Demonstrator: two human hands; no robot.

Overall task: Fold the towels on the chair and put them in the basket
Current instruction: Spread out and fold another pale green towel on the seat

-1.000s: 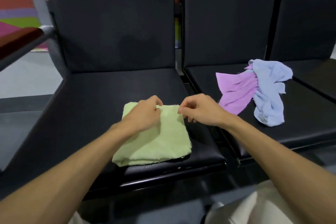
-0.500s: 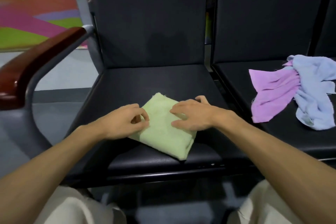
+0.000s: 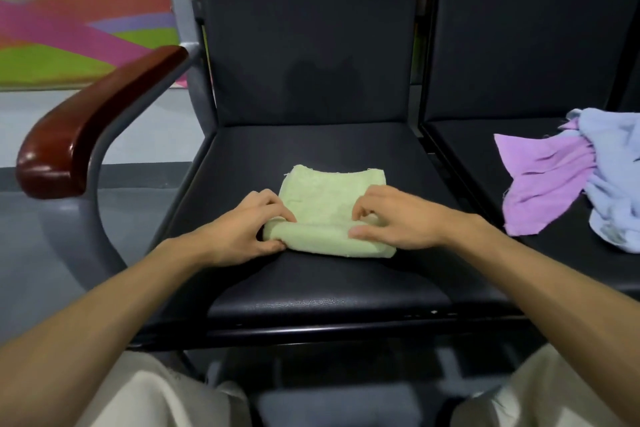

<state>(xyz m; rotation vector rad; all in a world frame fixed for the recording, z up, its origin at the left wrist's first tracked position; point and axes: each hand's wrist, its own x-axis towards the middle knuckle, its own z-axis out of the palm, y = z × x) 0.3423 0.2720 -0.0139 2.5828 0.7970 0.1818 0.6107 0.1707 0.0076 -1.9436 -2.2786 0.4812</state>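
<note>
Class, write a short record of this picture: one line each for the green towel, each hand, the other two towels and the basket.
green towel: lies on the left seat, near edge turned up into a roll
left hand: grips the roll's left end
right hand: pinches the roll's right end
purple towel: unfolded, on the right seat
blue towel: crumpled, touching the purple towel
basket: not in view

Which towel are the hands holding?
The green towel: the left hand and right hand grip its near fold. The purple towel and blue towel lie crumpled on the next seat, untouched.
</note>
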